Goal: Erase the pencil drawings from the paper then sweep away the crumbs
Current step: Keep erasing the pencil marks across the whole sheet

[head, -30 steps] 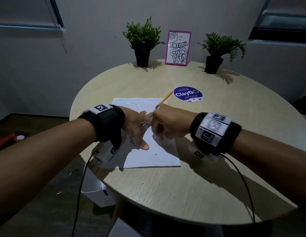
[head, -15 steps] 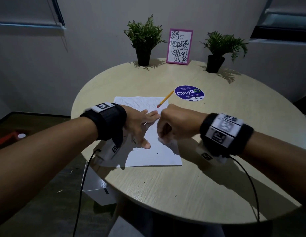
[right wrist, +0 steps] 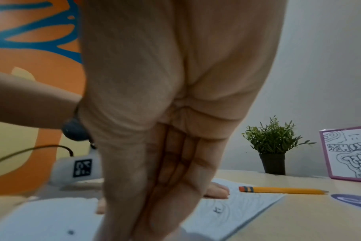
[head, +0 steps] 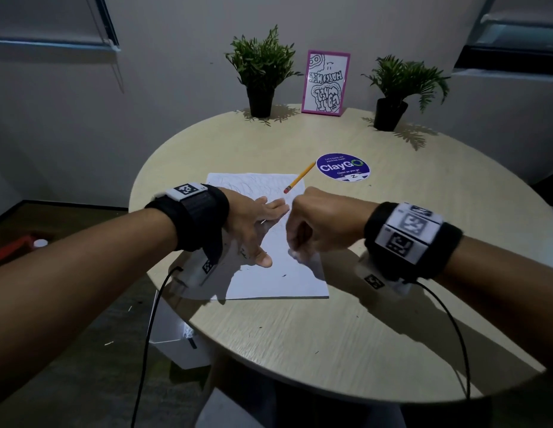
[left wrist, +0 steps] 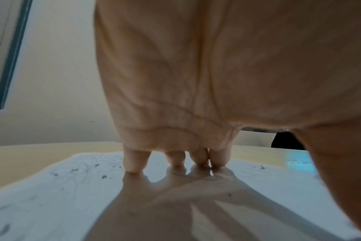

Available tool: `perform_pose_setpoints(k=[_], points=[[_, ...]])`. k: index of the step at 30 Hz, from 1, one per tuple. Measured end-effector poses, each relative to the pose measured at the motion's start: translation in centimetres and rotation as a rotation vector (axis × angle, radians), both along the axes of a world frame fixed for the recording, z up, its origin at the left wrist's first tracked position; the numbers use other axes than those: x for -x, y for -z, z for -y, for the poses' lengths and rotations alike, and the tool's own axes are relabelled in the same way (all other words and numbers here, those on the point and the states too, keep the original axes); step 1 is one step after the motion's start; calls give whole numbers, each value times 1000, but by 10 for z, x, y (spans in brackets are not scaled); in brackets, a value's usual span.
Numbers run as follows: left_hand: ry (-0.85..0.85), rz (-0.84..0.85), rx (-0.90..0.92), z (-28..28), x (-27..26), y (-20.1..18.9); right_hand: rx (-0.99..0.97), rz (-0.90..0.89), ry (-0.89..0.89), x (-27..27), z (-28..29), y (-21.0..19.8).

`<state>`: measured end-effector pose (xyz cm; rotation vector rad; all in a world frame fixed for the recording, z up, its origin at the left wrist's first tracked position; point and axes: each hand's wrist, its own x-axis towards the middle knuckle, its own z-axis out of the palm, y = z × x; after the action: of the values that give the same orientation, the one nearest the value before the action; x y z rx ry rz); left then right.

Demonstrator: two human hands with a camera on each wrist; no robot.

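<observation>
A white sheet of paper (head: 278,282) with faint pencil drawings lies on the round table (head: 299,350). My left hand (head: 253,227) lies flat on the paper, fingers spread and straight, pressing it down; the left wrist view shows its fingertips (left wrist: 175,161) on the paper (left wrist: 52,195). My right hand (head: 318,223) is curled over the sheet's right side, its fingers bunched downward (right wrist: 155,195) on a small white eraser (head: 296,254) that is mostly hidden. Dark crumbs (head: 283,275) dot the paper, more of them by the drawings (left wrist: 103,176).
A yellow pencil (head: 299,178) lies across the paper's far right corner, beside a round purple sticker (head: 343,167). Two potted plants (head: 262,69) (head: 398,88) and a pink-framed picture (head: 326,83) stand at the table's far edge. A white box sits on the floor, lower left.
My right hand has shifted a little toward me and to the right along the paper. The left hand stays flat on the sheet.
</observation>
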<state>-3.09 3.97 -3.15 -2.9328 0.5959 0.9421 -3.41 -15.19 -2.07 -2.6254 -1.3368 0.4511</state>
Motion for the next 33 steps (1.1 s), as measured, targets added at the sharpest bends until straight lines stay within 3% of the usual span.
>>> perform_pose_setpoints(k=[3,8,11,17,22,28,33], points=[[11,7,-23,0,-3,3,118,-144,-51,2,8,-10],[27,-22,25,-5,-7,4,-63,140,43,-29,-8,-6],[32,-23,13,-7,-10,7,-62,117,56,-27,-6,2],[16,-10,17,-7,-11,11,131,13,-49,-10,3,-11],[-16,-35,46,-2,-1,-3,30,149,4,-27,-21,-7],[18,3,-1,-5,-9,8,88,30,-26,-14,0,2],[38,-39,45,-6,-11,6,-3,117,11,-35,-13,5]])
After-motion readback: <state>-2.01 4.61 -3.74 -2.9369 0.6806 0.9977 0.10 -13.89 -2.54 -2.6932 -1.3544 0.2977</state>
